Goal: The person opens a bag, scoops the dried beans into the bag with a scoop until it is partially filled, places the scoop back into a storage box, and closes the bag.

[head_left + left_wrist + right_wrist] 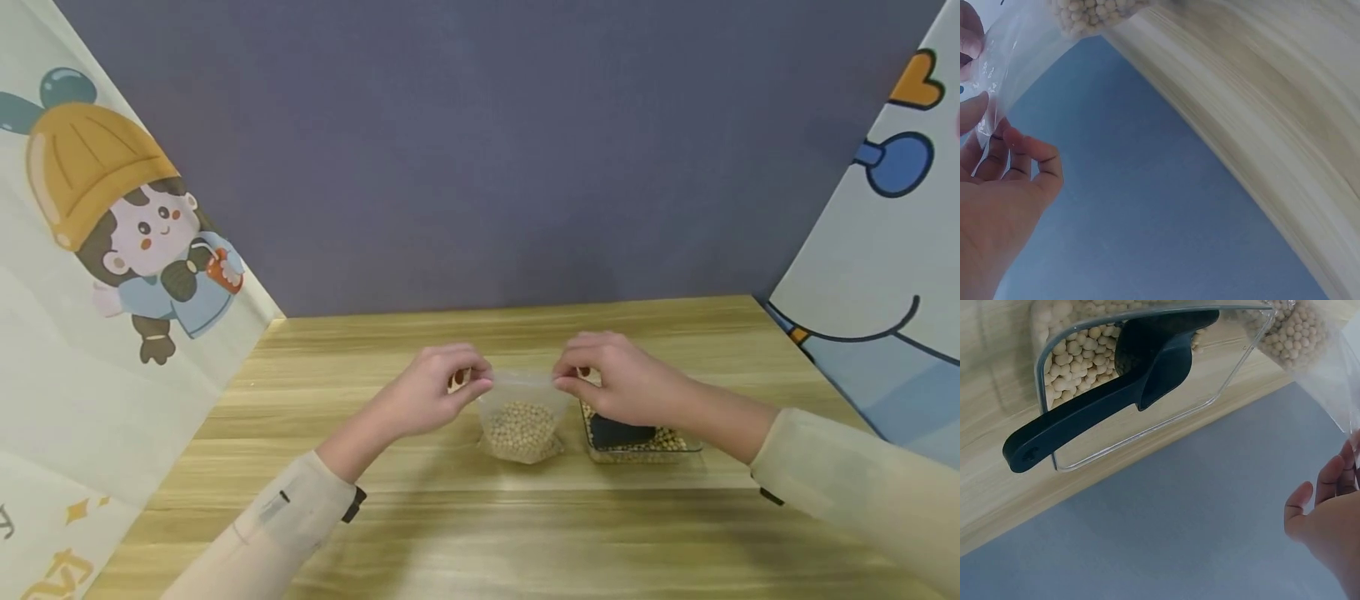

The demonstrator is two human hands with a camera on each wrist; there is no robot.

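A clear plastic bag (522, 425), its lower part full of round beige beans, stands upright on the table in the head view. My left hand (442, 387) pinches the bag's top edge at its left corner. At the opposite corner, my right hand (618, 375) pinches the same edge between thumb and fingers. Between the hands the top edge looks flat and stretched. Under my right hand sits a clear rectangular container (645, 457) of the same beans. A dark scoop (1154, 362) lies in that container, its handle reaching over the rim in the right wrist view.
The wooden table (337, 517) runs back to a grey-blue panel (480, 167). Printed cartoon panels stand on the left (82, 400) and right. The container stands close beside the bag on its right.
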